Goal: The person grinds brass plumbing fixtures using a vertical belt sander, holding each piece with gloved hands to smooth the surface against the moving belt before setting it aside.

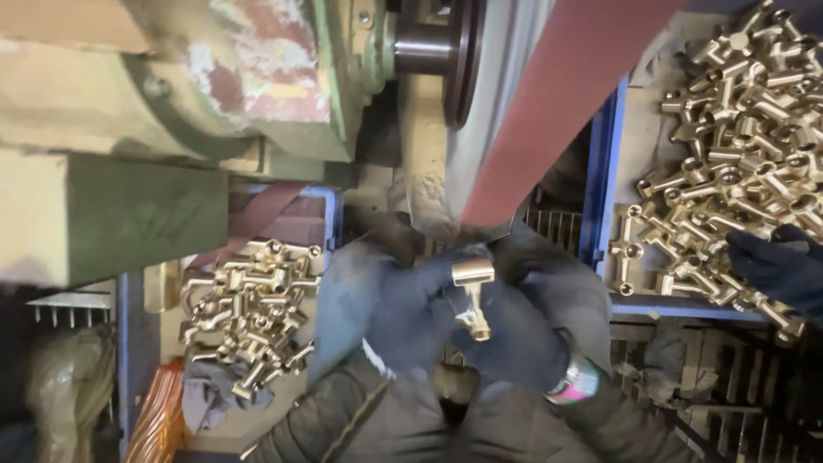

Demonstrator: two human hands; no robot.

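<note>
A brass T-shaped fitting (472, 293) is gripped between both my gloved hands just under the lower end of a reddish-brown abrasive belt (549, 103). My left hand (403, 310), in a dark glove, clasps it from the left. From the right and below, my right hand (519, 339), also in a dark glove, grips the fitting's stem. The fitting's wide polished end points up toward the belt, and whether it touches the belt I cannot tell.
A blue crate (604, 171) at the right holds several brass fittings (737, 146); another dark-gloved hand (784, 266) reaches into it from the right edge. A second pile of fittings (253, 317) lies at the left. A worn green machine body (154, 206) and a drive wheel (463, 51) stand above.
</note>
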